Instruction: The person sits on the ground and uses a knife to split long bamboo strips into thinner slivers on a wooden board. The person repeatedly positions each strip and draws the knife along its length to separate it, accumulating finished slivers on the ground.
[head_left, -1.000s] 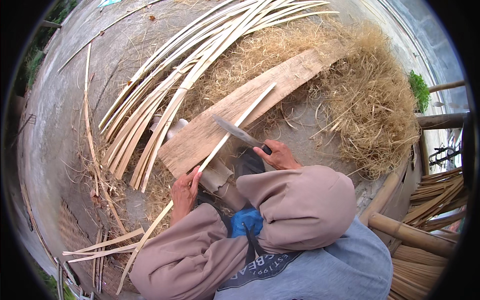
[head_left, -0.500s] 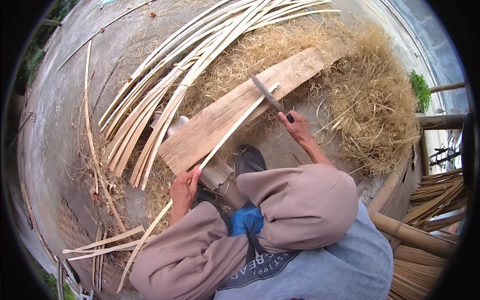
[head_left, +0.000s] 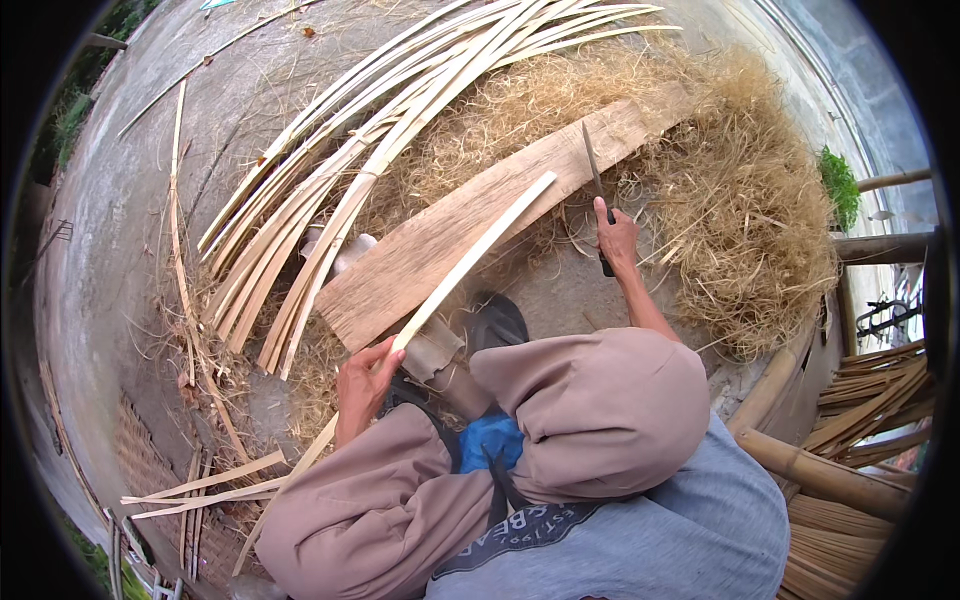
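Observation:
My left hand (head_left: 366, 385) is closed on a long pale bamboo strip (head_left: 476, 257), just past the near end of a wooden board (head_left: 455, 220). The strip slants up along the board, and its far end rests on or just above the wood; I cannot tell which. Its other part runs back beside my left thigh. My right hand (head_left: 617, 240) is wrapped round the dark handle of a knife (head_left: 592, 160). The blade points away from me over the board's right edge, apart from the strip.
Curly shavings (head_left: 745, 200) are heaped right of and behind the board. A fan of bamboo strips (head_left: 330, 190) lies to the left. Bamboo poles (head_left: 820, 470) and bundled strips (head_left: 870, 400) stand at the right. A few short strips (head_left: 215, 492) lie near my left knee.
The knife has come off the strip and swung to the right, its blade now pointing more away from me. The strip has turned its broad face up; my left hand stays nearly in place.

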